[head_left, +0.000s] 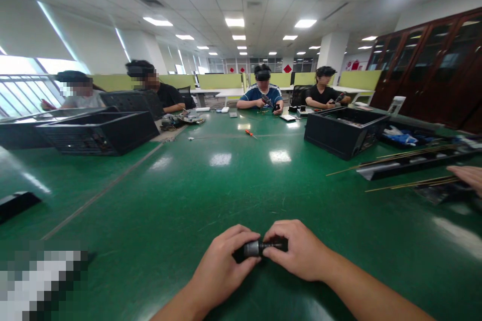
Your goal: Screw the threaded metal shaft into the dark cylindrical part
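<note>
My left hand and my right hand meet low over the green table, both closed round one small dark tool with a silvery metal collar. The left fingers wrap its thicker end. The right fingers pinch the thinner black end. Most of the tool is hidden by the fingers, so I cannot tell exactly what it is.
A black computer case stands at the right, with black panels and thin sticks beyond it. More black cases sit at the left. An orange-handled screwdriver lies mid-table. Several people work at the far end; another person's hand is at the right edge.
</note>
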`<state>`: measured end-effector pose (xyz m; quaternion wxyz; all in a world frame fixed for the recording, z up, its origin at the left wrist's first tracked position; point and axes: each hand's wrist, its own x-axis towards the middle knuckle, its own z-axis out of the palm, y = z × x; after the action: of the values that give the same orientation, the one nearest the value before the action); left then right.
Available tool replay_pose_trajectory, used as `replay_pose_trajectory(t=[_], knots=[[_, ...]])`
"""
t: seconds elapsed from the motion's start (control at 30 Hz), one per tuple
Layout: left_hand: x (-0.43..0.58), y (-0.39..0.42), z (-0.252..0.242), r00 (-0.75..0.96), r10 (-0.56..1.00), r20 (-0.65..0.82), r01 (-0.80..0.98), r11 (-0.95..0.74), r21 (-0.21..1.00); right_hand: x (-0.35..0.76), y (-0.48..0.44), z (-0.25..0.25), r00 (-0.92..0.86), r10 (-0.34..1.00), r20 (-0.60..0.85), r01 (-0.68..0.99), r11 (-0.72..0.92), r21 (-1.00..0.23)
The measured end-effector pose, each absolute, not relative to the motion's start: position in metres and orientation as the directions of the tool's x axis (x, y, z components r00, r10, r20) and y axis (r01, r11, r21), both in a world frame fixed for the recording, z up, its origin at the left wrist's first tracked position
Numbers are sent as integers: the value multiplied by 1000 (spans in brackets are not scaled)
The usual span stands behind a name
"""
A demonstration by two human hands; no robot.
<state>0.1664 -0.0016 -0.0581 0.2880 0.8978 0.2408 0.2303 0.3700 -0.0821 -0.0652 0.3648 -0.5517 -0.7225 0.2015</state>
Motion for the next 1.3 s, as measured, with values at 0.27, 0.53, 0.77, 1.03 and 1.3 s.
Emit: replay_pose_trajectory(t=[0.27,0.53,0.77,1.03,1.3], knots=[[164,0,-59,769,553,321,279,-742,610,370,-82,-65,-126,945,301,645,309,-699],[161,0,-57,750,561,350,283,-751,597,372,-82,-63,-114,945,307,651,304,-695],[160,1,-56,742,570,353,291,-749,595,373,-82,-62,-111,944,310,643,306,-702],[160,4,-56,733,563,383,283,-763,581,374,-82,-61,-97,945,312,643,299,-705],[158,4,-55,722,564,399,284,-769,573,374,-83,-61,-92,942,323,647,304,-699]])
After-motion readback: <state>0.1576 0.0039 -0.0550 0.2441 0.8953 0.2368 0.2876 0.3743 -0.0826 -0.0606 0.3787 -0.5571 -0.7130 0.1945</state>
